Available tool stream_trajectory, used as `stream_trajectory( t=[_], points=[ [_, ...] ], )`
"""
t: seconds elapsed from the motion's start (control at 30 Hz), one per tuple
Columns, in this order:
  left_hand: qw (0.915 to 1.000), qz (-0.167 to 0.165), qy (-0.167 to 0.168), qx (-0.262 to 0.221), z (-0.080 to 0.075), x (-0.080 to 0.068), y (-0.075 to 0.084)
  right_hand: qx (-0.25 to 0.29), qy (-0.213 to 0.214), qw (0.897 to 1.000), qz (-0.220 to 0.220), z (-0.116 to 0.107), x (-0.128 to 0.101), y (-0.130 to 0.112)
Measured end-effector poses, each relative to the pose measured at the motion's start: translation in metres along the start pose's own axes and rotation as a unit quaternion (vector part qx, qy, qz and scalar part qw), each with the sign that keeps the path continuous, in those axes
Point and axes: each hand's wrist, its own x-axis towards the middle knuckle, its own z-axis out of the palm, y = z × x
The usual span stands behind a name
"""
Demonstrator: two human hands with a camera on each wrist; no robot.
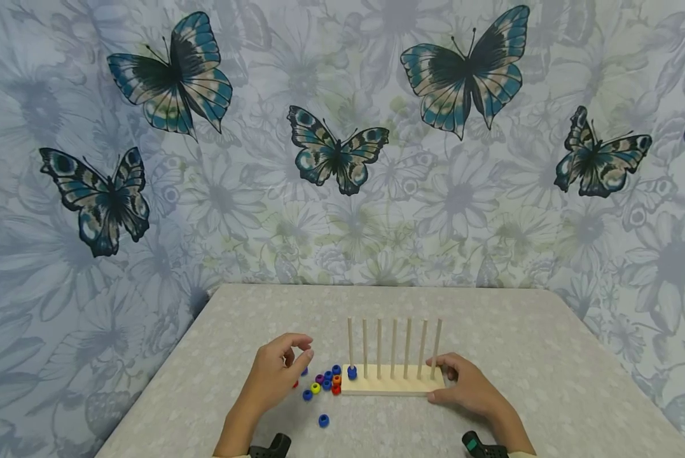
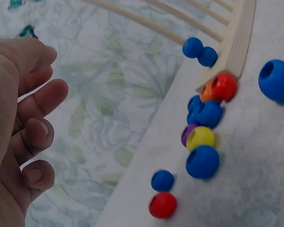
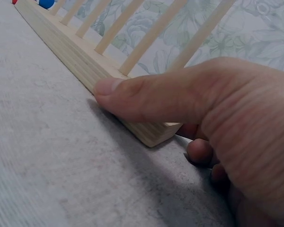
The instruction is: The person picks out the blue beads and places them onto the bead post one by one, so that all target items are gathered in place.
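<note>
Beads (image 1: 323, 382), small, hard, glossy and apt to roll, lie scattered near the tabletop's front edge; pinch one across its sides. Above them hovers the left hand (image 1: 277, 373), fingers curled, seemingly empty. Rightward, the right hand (image 1: 467, 386) grips the stiff, light peg rack (image 1: 392, 379).
</note>
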Motion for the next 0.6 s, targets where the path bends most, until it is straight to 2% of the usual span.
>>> stream_trajectory(
  t=[0.2, 0.6],
  points=[
    [0.9984, -0.054, -0.012, 0.010, 0.000, 0.000, -0.016, -0.007, 0.003, 1.000, 0.005, 0.001, 0.000, 0.001],
    [0.9946, -0.099, -0.020, 0.023, 0.006, -0.002, -0.038, 0.003, 0.001, 1.000, 0.007, 0.001, -0.003, -0.004]
  ],
)
